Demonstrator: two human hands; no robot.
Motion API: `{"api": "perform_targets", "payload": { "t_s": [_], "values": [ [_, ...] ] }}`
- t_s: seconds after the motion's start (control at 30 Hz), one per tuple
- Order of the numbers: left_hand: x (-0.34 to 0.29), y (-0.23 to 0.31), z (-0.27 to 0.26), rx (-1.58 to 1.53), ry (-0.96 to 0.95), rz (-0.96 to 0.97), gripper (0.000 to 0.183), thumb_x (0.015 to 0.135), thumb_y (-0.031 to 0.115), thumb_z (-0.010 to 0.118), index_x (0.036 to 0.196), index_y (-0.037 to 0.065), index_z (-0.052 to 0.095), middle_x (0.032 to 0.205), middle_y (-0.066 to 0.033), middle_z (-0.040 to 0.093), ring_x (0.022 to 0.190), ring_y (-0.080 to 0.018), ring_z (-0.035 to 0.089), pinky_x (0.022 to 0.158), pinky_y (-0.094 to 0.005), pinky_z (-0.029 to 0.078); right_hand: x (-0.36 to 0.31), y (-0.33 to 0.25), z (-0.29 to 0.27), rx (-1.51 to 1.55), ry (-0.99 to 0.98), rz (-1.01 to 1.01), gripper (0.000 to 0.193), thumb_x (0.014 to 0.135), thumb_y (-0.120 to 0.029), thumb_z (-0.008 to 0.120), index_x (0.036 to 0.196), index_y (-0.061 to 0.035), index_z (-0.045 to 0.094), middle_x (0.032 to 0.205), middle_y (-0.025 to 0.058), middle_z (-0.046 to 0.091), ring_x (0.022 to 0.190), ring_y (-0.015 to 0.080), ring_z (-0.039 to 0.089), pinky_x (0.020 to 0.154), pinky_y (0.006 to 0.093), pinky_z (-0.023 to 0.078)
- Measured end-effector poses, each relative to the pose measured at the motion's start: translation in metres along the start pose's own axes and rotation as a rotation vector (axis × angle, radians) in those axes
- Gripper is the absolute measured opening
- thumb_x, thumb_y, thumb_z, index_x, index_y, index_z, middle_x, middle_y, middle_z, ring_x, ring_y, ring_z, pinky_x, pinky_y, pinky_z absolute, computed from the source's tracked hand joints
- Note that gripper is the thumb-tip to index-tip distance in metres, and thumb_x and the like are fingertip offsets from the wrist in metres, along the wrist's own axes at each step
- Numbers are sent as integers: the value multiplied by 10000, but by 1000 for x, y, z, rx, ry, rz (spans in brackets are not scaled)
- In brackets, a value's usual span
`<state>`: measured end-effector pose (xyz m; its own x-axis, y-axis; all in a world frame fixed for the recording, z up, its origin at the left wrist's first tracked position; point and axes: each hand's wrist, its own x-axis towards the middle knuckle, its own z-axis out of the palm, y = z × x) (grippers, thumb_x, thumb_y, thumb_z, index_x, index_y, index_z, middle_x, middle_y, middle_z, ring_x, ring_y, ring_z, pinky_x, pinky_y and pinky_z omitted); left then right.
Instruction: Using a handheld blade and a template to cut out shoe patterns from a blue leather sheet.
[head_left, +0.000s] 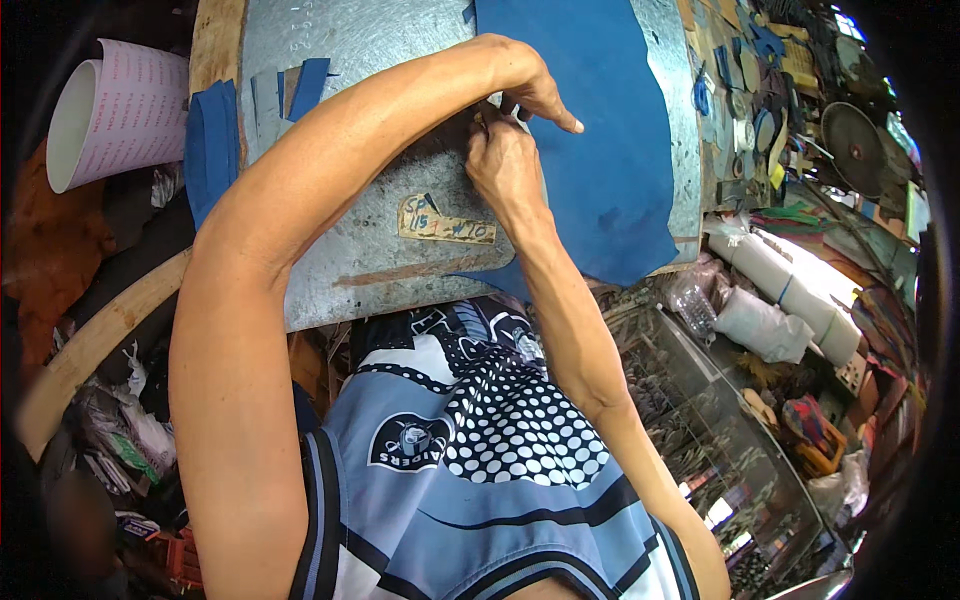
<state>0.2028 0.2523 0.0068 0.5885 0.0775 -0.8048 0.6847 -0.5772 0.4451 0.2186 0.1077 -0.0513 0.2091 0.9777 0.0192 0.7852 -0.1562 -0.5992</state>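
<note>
A large blue sheet, leather-like with an uneven edge, lies over the right part of a grey metal-topped table. My left arm arches across the table, and my left hand rests at the sheet's left edge. One of its digits stretches out over the blue; the others are mostly hidden. Just below it, my right hand is closed in a fist at the same edge. Something small and dark shows between the two hands, too covered to name. Left of my right wrist lies a tan L-shaped template with handwriting on it.
Blue offcuts lie at the table's far left, and blue strips hang over its left edge. Beyond stands a pale roll. To the right are a cluttered bench, white wrapped rolls and a glass-topped case.
</note>
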Motion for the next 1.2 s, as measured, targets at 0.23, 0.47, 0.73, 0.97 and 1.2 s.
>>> {"api": "perform_targets", "payload": {
  "t_s": [0.23,0.47,0.73,0.97,1.2],
  "values": [
    [6,-3,4,-15,6,-64,976,844,843,397,1496,118,447,1527,-169,436,1395,-348,436,1158,-531,308,0,1,6,-19,-8,-5,251,847,-75,574,1011,91,667,950,333,662,855,468,676,789,509,559],
    [7,-5,-2,-26,-73,-1,1077,824,867,392,1516,42,380,1548,-196,392,1432,-352,376,1181,-517,258,3,-7,-1,-59,-77,56,314,866,-95,547,1113,73,646,1013,346,647,923,477,659,845,514,540],
    [18,-7,5,-47,43,-44,1155,784,900,410,1528,19,340,1570,-203,350,1446,-355,351,1199,-489,228,4,-1,0,-59,-100,73,346,889,-108,539,1185,32,653,1083,343,639,1017,477,636,910,514,516],
    [42,-32,-7,-387,6,-43,1280,689,923,515,1419,-124,426,1428,-369,433,1349,-497,431,1130,-592,309,0,-8,-9,-33,-85,111,326,898,-138,575,1165,27,665,1166,283,643,1061,455,629,929,488,509],
    [47,-48,-11,-500,59,-31,1279,693,922,515,1413,-131,431,1404,-348,475,1311,-449,505,1123,-545,348,-4,1,-14,-40,-84,50,281,883,-118,578,1115,18,660,1126,256,661,1012,439,648,894,491,521]
  ]
}}
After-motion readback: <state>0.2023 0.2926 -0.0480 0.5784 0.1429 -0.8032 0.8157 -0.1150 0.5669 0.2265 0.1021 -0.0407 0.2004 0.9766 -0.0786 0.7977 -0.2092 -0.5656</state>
